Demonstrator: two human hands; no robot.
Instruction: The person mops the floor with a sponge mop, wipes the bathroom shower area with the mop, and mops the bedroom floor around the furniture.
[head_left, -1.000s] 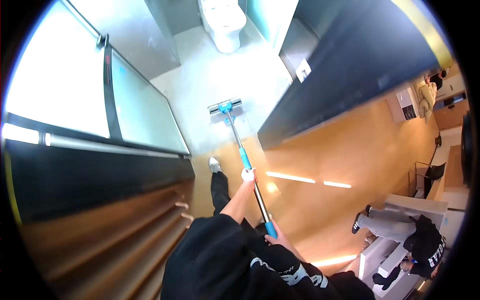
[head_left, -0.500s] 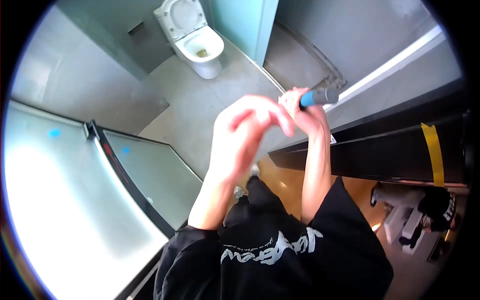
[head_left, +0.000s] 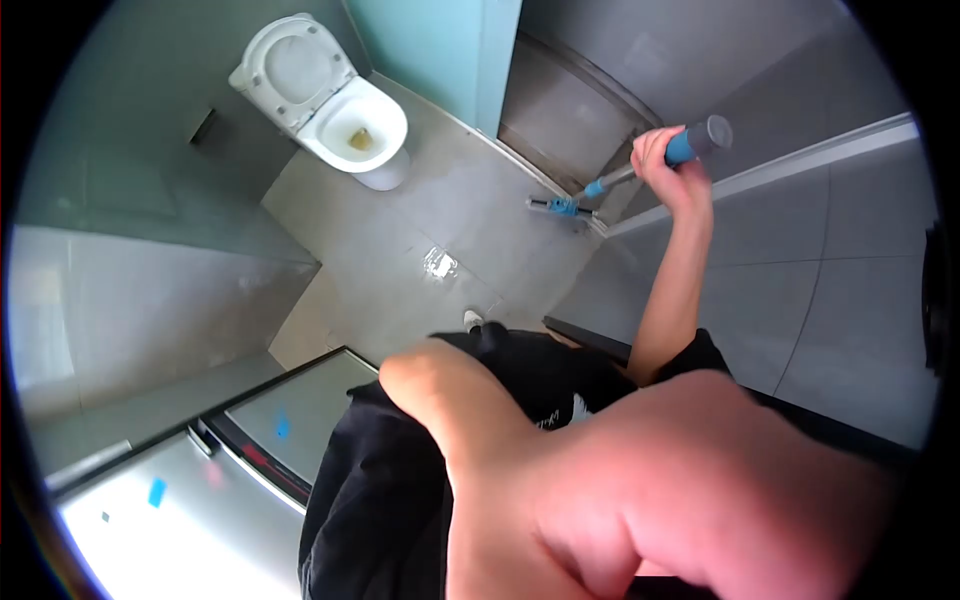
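Note:
My right hand (head_left: 664, 163) is closed round the grey-and-blue upper end of a long-handled mop (head_left: 681, 147). The handle slopes down and left to a narrow mop head (head_left: 563, 206) with a blue joint, which rests on the tiled floor beside the raised sill. My left hand (head_left: 690, 490) is raised very near the camera, large and blurred at the bottom right. Its fingers are not clearly visible, and I cannot tell whether it holds anything.
A white toilet (head_left: 352, 130) with its lid up stands at the upper left. Wet glare (head_left: 440, 263) shows on the floor (head_left: 400, 235). A frosted glass door (head_left: 190, 530) is at the lower left, a teal panel (head_left: 440, 60) at the back, and a grey tiled wall (head_left: 790, 290) on the right.
My right hand has moved up and right with the mop, whose head now shows. My left hand has come away from near it, up close to the camera. The view has shifted.

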